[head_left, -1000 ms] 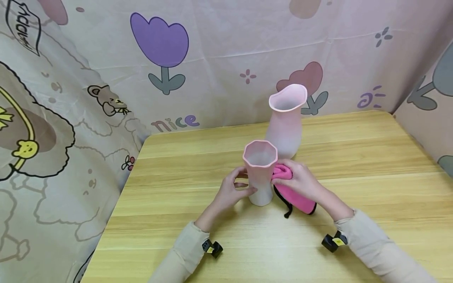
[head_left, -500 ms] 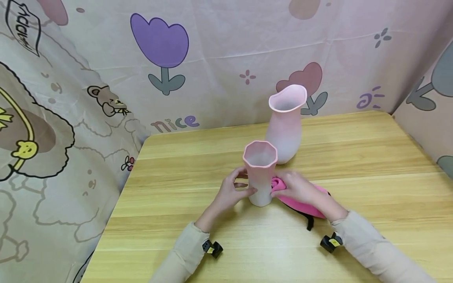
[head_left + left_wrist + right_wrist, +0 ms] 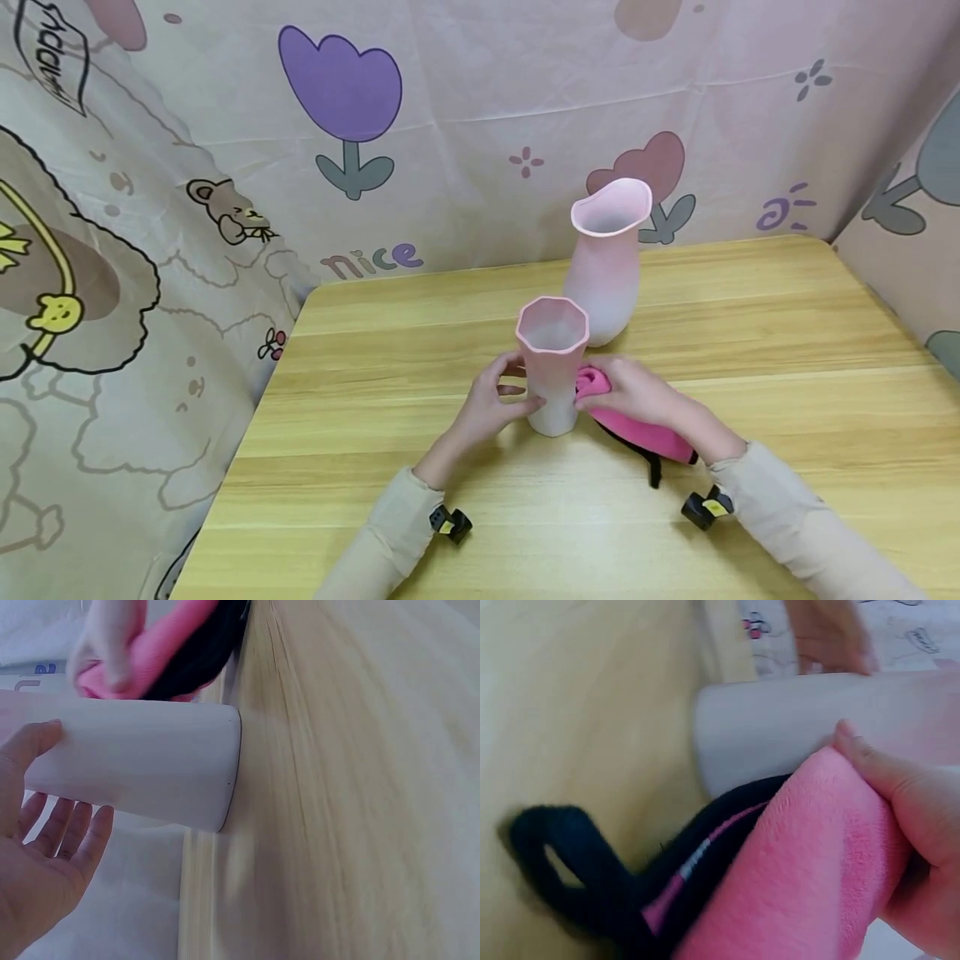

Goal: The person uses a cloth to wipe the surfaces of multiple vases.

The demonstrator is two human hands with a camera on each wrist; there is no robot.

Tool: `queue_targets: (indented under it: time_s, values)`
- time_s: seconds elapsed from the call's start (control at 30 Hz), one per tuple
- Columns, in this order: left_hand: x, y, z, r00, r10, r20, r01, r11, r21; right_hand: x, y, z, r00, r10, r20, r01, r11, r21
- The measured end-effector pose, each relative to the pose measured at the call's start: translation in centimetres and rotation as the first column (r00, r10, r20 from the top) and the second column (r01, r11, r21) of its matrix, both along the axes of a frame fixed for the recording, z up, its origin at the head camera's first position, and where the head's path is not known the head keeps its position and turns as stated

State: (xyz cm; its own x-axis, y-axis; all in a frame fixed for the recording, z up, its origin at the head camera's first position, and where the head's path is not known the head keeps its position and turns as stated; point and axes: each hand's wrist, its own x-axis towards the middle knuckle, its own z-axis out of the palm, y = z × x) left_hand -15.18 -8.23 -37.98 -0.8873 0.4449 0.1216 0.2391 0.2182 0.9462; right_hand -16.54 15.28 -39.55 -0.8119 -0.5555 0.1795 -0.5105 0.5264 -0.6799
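An upright pink-to-white vase (image 3: 552, 375) with an eight-sided rim stands on the table. From its left side my left hand (image 3: 491, 400) holds it, thumb in front and fingers behind; the left wrist view shows this hand (image 3: 45, 847) around the vase (image 3: 150, 757). My right hand (image 3: 633, 390) grips a bunched pink cloth (image 3: 648, 437) with black edging and a black loop, against the vase's right side. In the right wrist view, the thumb of that hand (image 3: 922, 825) pinches the fluffy cloth (image 3: 802, 855) close to the vase wall. Fingers under the cloth are hidden.
A taller pink-to-white vase (image 3: 606, 275) with a wavy rim stands just behind, to the right. The wooden table (image 3: 360, 383) meets a printed fabric backdrop (image 3: 480, 100) at its back and sides. Each sleeve bears a small black camera.
The right hand has slid the cloth down the vase's right side a little, then slightly up again. The cloth's tail has swung to the right. Left hand and vase stay in place.
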Motion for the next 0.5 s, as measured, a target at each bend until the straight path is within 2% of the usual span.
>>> queue_targets:
  time_s: [0.23, 0.5]
  values:
    - [0.0, 0.1, -0.1, 1.0, 0.005, 0.005, -0.005, 1.0, 0.002, 0.2, 0.4, 2.5, 0.997, -0.076, -0.024, 0.073, 0.99, -0.121]
    - [-0.1, 0.1, -0.1, 1.0, 0.012, 0.015, -0.012, 1.0, 0.002, 0.6, 0.6, 5.1, 0.978, -0.196, -0.067, 0.175, 0.955, -0.239]
